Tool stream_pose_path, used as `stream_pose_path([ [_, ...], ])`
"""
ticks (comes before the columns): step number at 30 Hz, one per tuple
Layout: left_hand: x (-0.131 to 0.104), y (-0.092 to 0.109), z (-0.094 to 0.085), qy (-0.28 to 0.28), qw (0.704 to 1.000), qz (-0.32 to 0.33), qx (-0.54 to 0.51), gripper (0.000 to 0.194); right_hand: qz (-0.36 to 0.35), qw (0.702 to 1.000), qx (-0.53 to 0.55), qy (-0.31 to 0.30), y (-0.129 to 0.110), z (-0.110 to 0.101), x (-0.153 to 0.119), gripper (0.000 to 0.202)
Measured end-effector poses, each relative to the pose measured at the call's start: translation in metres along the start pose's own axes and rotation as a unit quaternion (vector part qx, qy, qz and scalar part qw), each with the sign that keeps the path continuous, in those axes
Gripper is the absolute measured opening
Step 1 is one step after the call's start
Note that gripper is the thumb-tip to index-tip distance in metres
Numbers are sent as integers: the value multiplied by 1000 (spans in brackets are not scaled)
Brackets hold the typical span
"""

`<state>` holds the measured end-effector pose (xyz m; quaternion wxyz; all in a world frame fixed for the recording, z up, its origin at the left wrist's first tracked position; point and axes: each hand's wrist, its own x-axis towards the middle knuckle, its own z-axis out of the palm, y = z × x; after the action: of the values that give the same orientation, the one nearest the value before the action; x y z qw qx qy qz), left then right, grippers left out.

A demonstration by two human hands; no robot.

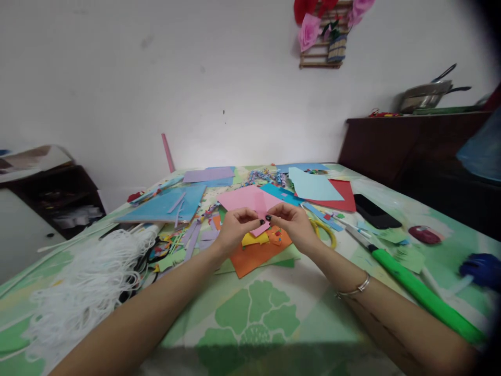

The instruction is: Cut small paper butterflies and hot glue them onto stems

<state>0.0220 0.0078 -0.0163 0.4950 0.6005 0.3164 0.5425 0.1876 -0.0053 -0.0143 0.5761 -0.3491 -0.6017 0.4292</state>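
My left hand (239, 225) and my right hand (291, 222) meet over the middle of the table, thumbs and fingers pinched close together. Between them is a narrow pink paper strip (260, 203), gripped from both sides. Behind the fingertips lies a larger pink sheet (238, 197). An orange sheet (250, 259) rests beneath the hands, with a yellow paper piece (255, 239) and small colored scraps on it. A yellow ring (332, 235), possibly a tape roll or scissor handle, is partly hidden beside my right hand.
White cord (90, 282) is heaped at the left, near a blue folder (168, 203). To the right are a green-handled knife (415, 282), a black phone (376, 211), a red sheet (346, 196), a light blue sheet (317, 186) and a dark blue object (481, 269).
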Motion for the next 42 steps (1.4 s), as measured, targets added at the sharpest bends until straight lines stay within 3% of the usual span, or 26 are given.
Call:
stream_pose_path([
  [5,-3,6,2,-25,999,27,33,19,-5,1000,-10,3,0,0,0,19],
  [14,-2,4,2,-12,997,67,29,22,-9,1000,-16,3,3,-1,-1,19],
  [33,-6,7,6,-10,999,40,6,34,-5,999,33,12,3,2,0,21],
  [42,-6,7,6,-9,999,38,28,30,10,1000,-19,3,5,1,0,16],
])
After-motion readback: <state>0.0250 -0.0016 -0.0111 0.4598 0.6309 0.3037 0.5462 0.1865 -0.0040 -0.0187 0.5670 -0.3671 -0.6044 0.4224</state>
